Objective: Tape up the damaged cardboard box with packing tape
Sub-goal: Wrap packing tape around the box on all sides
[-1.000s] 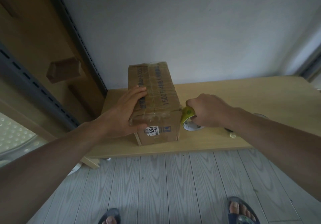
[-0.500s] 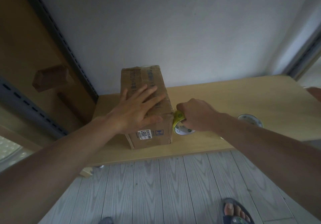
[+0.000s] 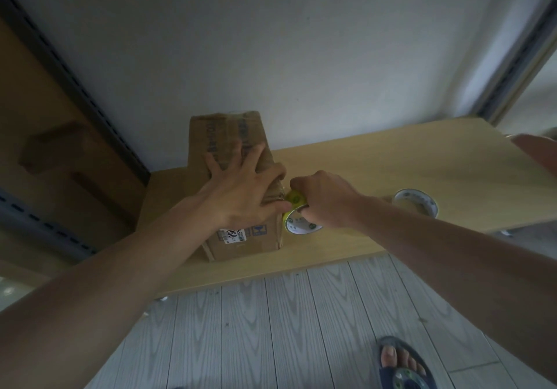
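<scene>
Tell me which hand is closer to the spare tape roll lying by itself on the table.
Right. The right hand grips a tape roll beside the box, nearer the spare tape roll. The left hand lies flat on the box, farther away.

Clearances around the cardboard box (image 3: pixel 241 239)

Box top is covered by my left hand (image 3: pixel 241 191); its right side is blocked by my right hand (image 3: pixel 324 197) gripping the tape roll (image 3: pixel 297 221). Right of the box, the table (image 3: pixel 376 165) lies open up to a second tape roll (image 3: pixel 416 206).
</scene>
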A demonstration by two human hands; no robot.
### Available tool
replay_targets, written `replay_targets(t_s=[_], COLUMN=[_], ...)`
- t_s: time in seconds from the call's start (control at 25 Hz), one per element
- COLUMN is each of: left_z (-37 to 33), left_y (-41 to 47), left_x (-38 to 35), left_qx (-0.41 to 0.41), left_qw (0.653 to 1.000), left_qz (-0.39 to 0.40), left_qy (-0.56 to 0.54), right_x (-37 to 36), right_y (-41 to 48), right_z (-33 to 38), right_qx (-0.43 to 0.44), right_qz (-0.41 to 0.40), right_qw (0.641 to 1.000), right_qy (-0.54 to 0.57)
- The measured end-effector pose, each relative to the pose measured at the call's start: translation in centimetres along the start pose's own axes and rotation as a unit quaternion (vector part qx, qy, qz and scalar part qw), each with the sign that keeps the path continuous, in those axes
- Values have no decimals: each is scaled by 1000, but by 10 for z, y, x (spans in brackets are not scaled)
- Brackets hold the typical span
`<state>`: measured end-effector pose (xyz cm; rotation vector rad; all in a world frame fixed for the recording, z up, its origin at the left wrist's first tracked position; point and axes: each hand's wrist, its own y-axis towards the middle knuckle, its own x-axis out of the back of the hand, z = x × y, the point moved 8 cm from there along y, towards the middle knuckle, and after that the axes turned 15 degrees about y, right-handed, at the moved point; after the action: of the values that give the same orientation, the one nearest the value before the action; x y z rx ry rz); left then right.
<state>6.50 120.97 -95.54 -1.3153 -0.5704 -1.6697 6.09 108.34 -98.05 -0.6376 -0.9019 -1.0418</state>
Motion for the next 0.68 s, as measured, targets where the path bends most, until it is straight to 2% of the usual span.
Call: replay_targets(t_s=[0.12,0.2,0.28,0.44,0.52,0.68], left_z=[-4,5,16,34,45,58], left_y=[-2,-10,-20,-31,-35,-52], left_x=[1,0,-2,0,3,-7], left_qx=[-17,-8,1,10,32,33], left_qw=[1000,999,993,978,956,891], left_qz=[4,-14,-53,-137,-197,-335], left_qy=[-1,-46,-110,-157,-214,-306], right_x=[4,11,21,47,59,70], right_y=[-4,-8,-12,-19,-20,-14], right_z=[-3,-4,-4,18,30,57], right_qx=[-3,-1,6,51,68,106], right_qz=[-28,-63,-102,-167,-189,-192], right_qw=[998,991,977,950,938,931], right_qy=[53,115,187,259,283,291])
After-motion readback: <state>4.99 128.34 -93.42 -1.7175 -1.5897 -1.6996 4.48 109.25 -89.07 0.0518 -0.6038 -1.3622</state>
